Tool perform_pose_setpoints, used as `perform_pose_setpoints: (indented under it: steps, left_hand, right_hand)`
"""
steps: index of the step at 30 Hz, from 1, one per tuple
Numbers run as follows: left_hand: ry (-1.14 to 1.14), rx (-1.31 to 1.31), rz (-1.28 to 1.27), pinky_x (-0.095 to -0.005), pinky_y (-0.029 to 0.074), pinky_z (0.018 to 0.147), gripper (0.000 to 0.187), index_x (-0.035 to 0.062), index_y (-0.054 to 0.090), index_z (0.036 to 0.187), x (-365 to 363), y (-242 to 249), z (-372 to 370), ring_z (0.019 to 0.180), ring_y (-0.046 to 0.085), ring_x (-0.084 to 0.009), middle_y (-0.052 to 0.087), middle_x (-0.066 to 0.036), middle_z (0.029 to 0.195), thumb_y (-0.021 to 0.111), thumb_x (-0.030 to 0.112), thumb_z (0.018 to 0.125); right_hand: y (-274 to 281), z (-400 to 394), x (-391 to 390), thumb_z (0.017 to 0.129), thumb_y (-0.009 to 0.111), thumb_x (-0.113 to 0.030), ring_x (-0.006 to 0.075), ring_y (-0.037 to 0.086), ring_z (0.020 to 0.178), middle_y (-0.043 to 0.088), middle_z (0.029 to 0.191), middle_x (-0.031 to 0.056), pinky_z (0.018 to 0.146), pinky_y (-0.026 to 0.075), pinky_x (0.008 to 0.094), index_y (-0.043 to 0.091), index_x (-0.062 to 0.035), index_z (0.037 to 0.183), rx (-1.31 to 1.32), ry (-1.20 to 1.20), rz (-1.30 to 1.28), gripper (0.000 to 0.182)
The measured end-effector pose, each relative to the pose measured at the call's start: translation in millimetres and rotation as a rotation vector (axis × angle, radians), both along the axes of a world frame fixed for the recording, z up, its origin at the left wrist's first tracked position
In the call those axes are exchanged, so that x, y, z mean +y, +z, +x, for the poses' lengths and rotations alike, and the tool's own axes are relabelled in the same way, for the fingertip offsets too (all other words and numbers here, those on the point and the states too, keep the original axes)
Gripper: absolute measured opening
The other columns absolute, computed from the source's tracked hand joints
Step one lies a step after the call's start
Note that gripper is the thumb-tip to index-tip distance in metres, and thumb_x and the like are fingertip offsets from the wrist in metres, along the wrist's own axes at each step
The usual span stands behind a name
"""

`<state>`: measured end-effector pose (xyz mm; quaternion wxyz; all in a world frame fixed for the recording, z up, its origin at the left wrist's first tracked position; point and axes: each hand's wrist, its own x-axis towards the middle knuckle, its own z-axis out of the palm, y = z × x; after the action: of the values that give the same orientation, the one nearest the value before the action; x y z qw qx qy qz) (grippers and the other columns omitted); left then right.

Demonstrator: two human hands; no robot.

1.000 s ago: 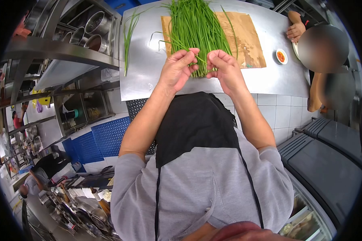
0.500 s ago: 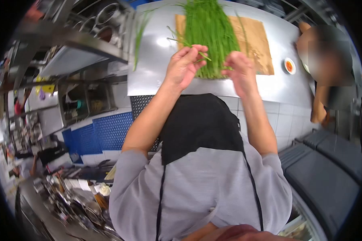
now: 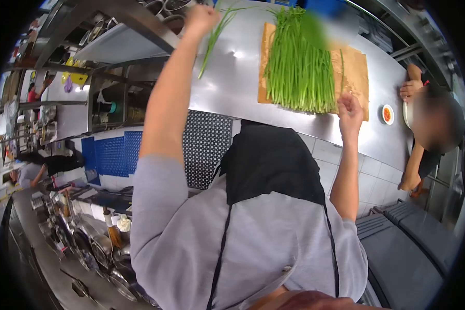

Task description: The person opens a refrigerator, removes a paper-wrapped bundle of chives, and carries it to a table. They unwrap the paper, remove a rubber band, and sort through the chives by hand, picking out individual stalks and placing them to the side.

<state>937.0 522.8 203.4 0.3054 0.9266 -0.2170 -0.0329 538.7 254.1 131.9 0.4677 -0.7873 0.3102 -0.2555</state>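
A metal table [image 3: 232,85] bears green stalks [image 3: 298,77]; whether left grip [image 3: 202,19] or right grip [image 3: 350,107] holds anything is unclear.

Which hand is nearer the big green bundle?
The right. The right hand is just beside the near right corner of the green bundle; the left hand is well left of it, by loose stalks.

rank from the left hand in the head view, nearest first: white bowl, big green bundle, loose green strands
From the left hand:
1. Loose green strands, close beside it
2. Big green bundle, on brown paper
3. White bowl, toward the right
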Motion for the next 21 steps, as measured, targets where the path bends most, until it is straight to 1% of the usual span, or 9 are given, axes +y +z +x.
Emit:
perform_pose_setpoints:
  steps: [1,3,6,8,12,15,16,18,21]
  left_hand:
    - [0.041,-0.09,0.1,-0.0403,0.054,0.083,0.027,0.001,0.072,0.088,11,-36,2,0.091,0.067,-0.0386,0.069,-0.024,0.092,0.068,0.025,0.075]
    - [0.089,-0.179,0.27,-0.042,0.053,0.083,0.022,0.0066,0.072,0.086,33,-76,-18,0.087,0.068,-0.0359,0.071,-0.018,0.088,0.072,0.026,0.075]
    - [0.095,-0.12,0.357,-0.0456,0.053,0.085,0.019,0.0025,0.072,0.085,54,-84,-50,0.096,0.067,-0.0395,0.069,-0.025,0.093,0.063,0.017,0.077]
    - [0.031,-0.219,0.487,-0.0463,0.053,0.084,0.018,0.0031,0.071,0.085,66,-82,-61,0.093,0.067,-0.0396,0.069,-0.024,0.09,0.067,0.019,0.077]
    - [0.113,-0.303,0.451,-0.0477,0.053,0.081,0.03,0.0038,0.067,0.104,52,-61,-100,0.09,0.066,-0.0393,0.068,-0.023,0.097,0.069,0.025,0.083]
    - [-0.015,-0.501,0.177,-0.0468,0.052,0.08,0.032,0.0043,0.065,0.111,35,-78,-128,0.088,0.066,-0.037,0.067,-0.021,0.102,0.067,0.023,0.085]
    - [-0.05,-0.383,0.125,-0.0465,0.052,0.08,0.033,0.0046,0.065,0.113,27,-81,-139,0.088,0.066,-0.0365,0.068,-0.02,0.101,0.066,0.024,0.086]
    - [-0.113,-0.148,0.034,-0.0459,0.051,0.079,0.035,0.0051,0.065,0.116,15,-86,-160,0.086,0.066,-0.0356,0.068,-0.019,0.101,0.066,0.024,0.086]
    - [-0.098,-0.194,-0.159,-0.0424,0.052,0.074,0.035,0.0053,0.065,0.116,12,-123,-164,0.078,0.066,-0.0307,0.069,-0.016,0.093,0.065,0.024,0.087]
  right_hand:
    - [-5,-5,-2,0.086,0.062,-0.003,0.0131,0.063,0.077,0.068,0.086,0.0053,0.071,0.05,0.0255,0.065,0.0028,0.101,0.012,0.035,0.008,0.016]
    - [-5,-18,0,0.086,0.059,0.0,0.0116,0.062,0.074,0.068,0.085,0.007,0.067,0.05,0.0246,0.066,0.0021,0.097,0.023,0.002,0.086,0.013]
    - [-8,-33,-5,0.087,0.06,-0.001,0.0109,0.062,0.071,0.068,0.081,0.0068,0.064,0.05,0.0243,0.066,0.0015,0.096,0.052,-0.043,0.127,0.011]
    - [-11,-41,-10,0.088,0.063,-0.005,0.0107,0.061,0.069,0.067,0.078,0.0067,0.062,0.049,0.0243,0.066,0.0018,0.096,0.087,-0.06,0.079,0.011]
    - [-14,-33,-11,0.091,0.064,-0.023,0.0139,0.061,0.062,0.065,0.066,0.0103,0.062,0.049,0.0313,0.069,0.0036,0.089,0.16,-0.06,-0.037,0.027]
    - [-11,-9,-2,0.086,0.06,-0.008,0.0216,0.064,0.065,0.069,0.075,0.0138,0.062,0.05,0.0335,0.071,-0.0007,0.097,-0.017,0.0,-0.263,0.017]
    - [-4,0,1,0.084,0.06,-0.006,0.0252,0.065,0.064,0.07,0.077,0.0154,0.062,0.05,0.0343,0.071,-0.002,0.096,0.087,0.003,-0.312,0.017]
    - [8,18,15,0.082,0.062,-0.008,0.0264,0.067,0.064,0.069,0.076,0.0155,0.061,0.052,0.0368,0.072,-0.0043,0.09,0.079,0.014,-0.224,0.013]
    - [-2,40,32,0.081,0.068,-0.021,0.0328,0.067,0.069,0.068,0.073,0.0155,0.063,0.052,0.0436,0.071,-0.0064,0.082,0.134,0.099,-0.319,0.015]
